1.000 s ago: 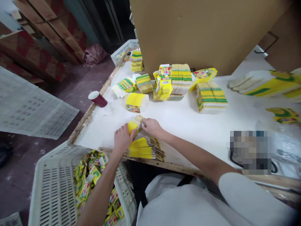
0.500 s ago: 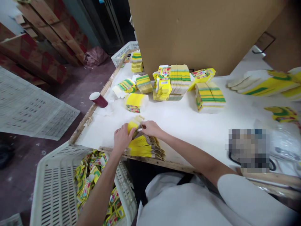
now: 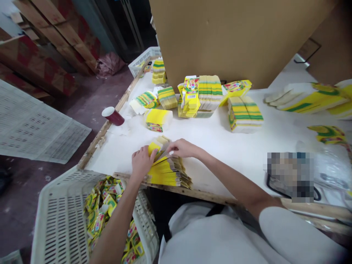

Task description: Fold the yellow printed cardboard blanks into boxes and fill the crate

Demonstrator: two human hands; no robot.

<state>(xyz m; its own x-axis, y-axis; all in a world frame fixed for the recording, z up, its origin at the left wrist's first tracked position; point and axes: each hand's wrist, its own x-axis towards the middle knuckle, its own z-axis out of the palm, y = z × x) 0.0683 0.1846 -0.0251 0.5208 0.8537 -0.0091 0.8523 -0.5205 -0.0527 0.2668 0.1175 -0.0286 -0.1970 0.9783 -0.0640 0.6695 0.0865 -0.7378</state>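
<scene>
Low and to the left of the left grip stands a white plastic crate (image 3: 40, 209), with yellow packets (image 3: 96, 220) heaped in it. Beyond the left grip, also leftward, a dark red cup (image 3: 117, 118) lies tipped at the edge of the tabletop (image 3: 118, 152). The left grip (image 3: 141, 162) is closed around a small yellow bundle (image 3: 154, 147), thumb on its near side. Farther out from it sits a yellow block (image 3: 157, 119). Just below and between both grips, a fanned pile (image 3: 165, 174) of flat yellow cartons rests at the near edge. The right grip (image 3: 184, 148) has its fingers bent together beside the bundle, something white at the tips; whether it grasps anything, I cannot tell. Beyond it to the right stands a striped stack (image 3: 245, 113); farther right lies clear plastic (image 3: 332, 168).
</scene>
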